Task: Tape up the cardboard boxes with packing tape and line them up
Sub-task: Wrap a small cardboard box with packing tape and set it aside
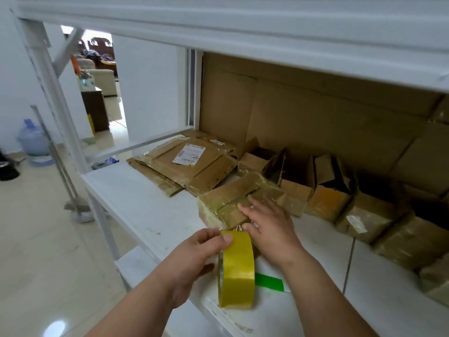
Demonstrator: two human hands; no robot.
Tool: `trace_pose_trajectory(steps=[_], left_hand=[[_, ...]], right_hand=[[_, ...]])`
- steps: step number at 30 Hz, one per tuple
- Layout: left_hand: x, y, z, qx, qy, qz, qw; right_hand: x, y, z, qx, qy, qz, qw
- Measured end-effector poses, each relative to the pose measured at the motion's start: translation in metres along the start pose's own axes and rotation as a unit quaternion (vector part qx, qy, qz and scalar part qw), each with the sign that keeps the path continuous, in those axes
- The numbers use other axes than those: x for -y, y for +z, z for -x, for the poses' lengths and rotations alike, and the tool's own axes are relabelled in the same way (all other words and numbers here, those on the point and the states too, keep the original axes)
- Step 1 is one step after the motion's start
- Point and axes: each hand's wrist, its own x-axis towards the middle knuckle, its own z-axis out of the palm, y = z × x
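Left hand (194,254) has the yellow tape roll (237,271) pinched at its top, thumb on the rim, roll standing on edge at the front of the white shelf (136,200); right hand (266,224) lies flat, fingers straight, pressing the small taped box (233,198), with open boxes (323,188) lined up to its right

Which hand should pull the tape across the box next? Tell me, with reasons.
Left, probably. The left hand already grips the yellow tape roll, while the right hand lies flat on the small cardboard box, steadying it.
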Motion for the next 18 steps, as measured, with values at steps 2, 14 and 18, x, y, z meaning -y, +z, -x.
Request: trace_pose_trajectory(steps=[2, 14, 18], left_hand=[[-0.005, -0.005, 0.002, 0.003, 0.007, -0.024, 1.000], [-0.001, -0.027, 0.010, -0.037, 0.008, 0.014, 0.999], [0.001, -0.029, 0.010, -0.029, -0.004, 0.002, 1.000]], right_hand=[[0.003, 0.006, -0.005, -0.008, -0.010, 0.030, 0.999], [0.021, 0.018, -0.011, -0.059, -0.014, 0.071, 0.996], [0.021, 0.022, -0.011, -0.072, 0.000, 0.069, 0.995]])
